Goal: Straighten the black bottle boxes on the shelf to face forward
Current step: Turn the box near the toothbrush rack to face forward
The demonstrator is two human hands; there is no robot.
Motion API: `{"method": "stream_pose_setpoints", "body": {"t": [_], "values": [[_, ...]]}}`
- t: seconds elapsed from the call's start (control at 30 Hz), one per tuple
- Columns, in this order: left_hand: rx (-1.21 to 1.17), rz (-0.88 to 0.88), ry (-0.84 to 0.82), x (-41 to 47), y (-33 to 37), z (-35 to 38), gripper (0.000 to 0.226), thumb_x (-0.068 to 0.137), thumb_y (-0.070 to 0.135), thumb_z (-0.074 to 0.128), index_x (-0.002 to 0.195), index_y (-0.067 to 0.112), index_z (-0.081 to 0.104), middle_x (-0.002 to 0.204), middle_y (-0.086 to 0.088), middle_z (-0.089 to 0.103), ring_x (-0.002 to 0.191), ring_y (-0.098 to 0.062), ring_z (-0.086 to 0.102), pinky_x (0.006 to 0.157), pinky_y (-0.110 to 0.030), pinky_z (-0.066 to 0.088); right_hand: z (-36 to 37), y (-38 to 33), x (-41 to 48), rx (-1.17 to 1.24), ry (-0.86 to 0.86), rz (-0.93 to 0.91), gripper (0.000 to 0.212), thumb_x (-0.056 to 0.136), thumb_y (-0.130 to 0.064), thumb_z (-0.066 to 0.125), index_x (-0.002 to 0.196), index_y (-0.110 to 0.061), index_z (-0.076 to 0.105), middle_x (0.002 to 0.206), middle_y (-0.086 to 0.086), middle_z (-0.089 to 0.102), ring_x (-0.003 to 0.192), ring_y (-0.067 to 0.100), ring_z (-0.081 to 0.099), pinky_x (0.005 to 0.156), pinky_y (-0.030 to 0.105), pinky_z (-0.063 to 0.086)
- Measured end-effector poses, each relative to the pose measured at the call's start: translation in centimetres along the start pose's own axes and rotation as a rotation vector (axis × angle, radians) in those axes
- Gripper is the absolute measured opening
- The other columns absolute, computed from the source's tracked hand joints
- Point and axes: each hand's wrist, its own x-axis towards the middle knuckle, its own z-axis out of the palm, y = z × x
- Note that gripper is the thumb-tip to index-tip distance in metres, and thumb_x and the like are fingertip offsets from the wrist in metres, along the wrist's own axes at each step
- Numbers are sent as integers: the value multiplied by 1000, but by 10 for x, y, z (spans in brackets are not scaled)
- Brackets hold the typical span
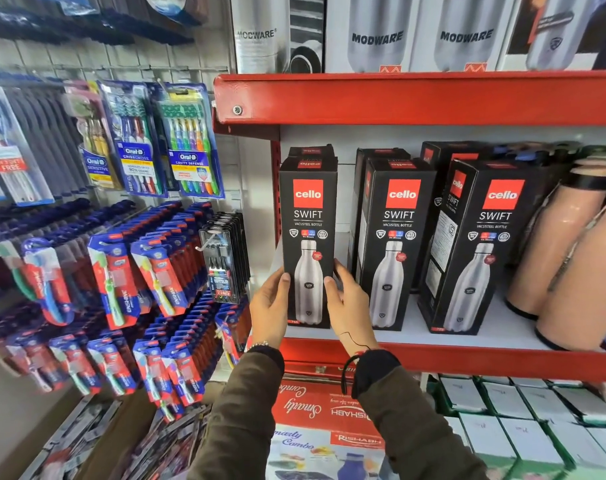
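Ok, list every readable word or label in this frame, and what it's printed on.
"cello SWIFT VACUSTEEL BOTTLE": three black boxes, the left one gripped by both hands.
"MODWARE": steel bottle and boxes on the top shelf.
"Oral-B": hanging toothbrush packs.
"RISHABH": red box below.
Badges and side panels: too small to read.

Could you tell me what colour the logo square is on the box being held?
Red, with white "cello" lettering, on the black box; head view shows it.

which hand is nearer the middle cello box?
Right. The right hand grips the right edge of the leftmost box, just beside the middle box. The left hand is on that box's far left edge.
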Motion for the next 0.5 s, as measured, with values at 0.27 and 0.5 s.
{"method": "stream_pose_setpoints", "body": {"t": [0.27, 0.5], "values": [[-11, -38, -23, -6, 8, -6, 33, 100, 26, 57, 130, 15, 66, 129, 1, 70, 125, -11, 62, 114, -46, 45, -3, -6, -5, 20, 25, 32, 40, 101, -21, 49, 141, -18, 50, 112, -14, 58, 99, -4, 54, 77, -9, 33], [-18, -58, 18, -17, 8, -11, 33, 94, 32, 67, 124, 18, 71, 121, 4, 74, 118, -11, 67, 108, -47, 51, -14, -12, -17, 88, 25, 75, 39, 100, -19, 51, 139, -18, 53, 116, -19, 57, 99, -16, 53, 83, -7, 37]]}}
